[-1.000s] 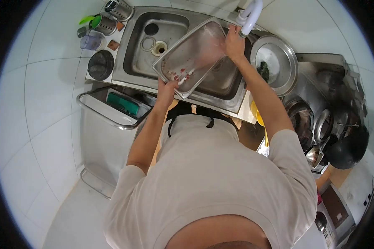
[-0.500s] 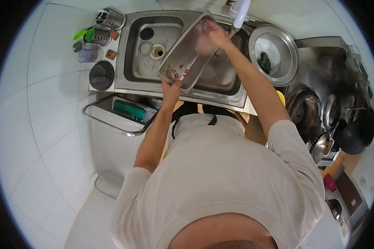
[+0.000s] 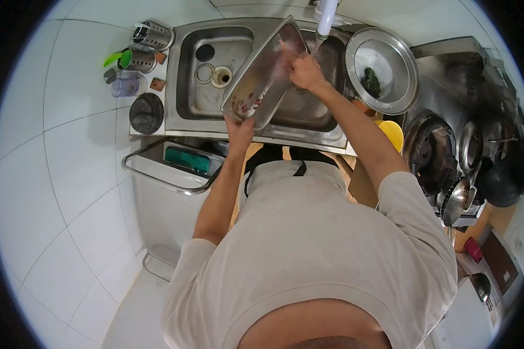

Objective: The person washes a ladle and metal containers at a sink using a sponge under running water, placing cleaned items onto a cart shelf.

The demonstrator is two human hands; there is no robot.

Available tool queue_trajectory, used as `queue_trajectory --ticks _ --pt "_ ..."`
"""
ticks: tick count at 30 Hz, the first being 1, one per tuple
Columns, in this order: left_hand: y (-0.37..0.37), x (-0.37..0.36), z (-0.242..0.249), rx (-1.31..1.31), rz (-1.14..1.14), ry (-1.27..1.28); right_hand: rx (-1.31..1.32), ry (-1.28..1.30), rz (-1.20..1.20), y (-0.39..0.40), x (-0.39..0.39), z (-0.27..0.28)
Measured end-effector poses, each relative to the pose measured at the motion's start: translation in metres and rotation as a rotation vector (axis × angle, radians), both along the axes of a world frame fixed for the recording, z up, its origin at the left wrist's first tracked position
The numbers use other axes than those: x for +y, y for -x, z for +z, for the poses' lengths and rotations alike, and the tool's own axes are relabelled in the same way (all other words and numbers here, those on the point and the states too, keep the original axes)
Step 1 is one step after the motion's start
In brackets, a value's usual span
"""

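A deep rectangular steel pan (image 3: 276,87) tilts over the sink divider, with small red scraps and a little liquid in its near end. My left hand (image 3: 239,128) grips its near corner from below, thumb against the outer wall. At the pan's right rim is my right hand (image 3: 307,71), fingers curled inward; whatever they hold, if anything, is hidden. A reddish blur of the hand shows on the pan's inner wall. Water appears to run from the faucet (image 3: 321,38) just beyond my right hand. Beneath lies the right sink basin (image 3: 308,116).
A round steel basin (image 3: 412,75) with dark green leaves stands right of the sink, near a yellow container (image 3: 393,135) and a stove burner (image 3: 431,151). Perforated steel holders (image 3: 154,35) and a dark round lid (image 3: 147,113) sit left. A steel cart (image 3: 174,189) stands below.
My right hand has moved nearer and back toward the pan's right rim, its fingers now more curled. The scraps have shifted slightly with liquid pooling near them. My left hand keeps its grip.
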State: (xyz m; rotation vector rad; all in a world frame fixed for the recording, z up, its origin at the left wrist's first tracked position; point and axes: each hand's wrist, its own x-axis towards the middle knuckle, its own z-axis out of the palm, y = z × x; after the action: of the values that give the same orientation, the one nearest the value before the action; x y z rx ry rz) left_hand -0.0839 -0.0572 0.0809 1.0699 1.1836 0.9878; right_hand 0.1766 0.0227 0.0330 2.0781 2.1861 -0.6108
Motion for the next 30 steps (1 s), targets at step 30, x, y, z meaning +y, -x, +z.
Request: queue_trajectory --ticks 30 --pt "-0.012 -0.008 0.012 0.045 -0.013 -0.04 1.369 0.23 -0.719 -0.03 0.022 -0.024"
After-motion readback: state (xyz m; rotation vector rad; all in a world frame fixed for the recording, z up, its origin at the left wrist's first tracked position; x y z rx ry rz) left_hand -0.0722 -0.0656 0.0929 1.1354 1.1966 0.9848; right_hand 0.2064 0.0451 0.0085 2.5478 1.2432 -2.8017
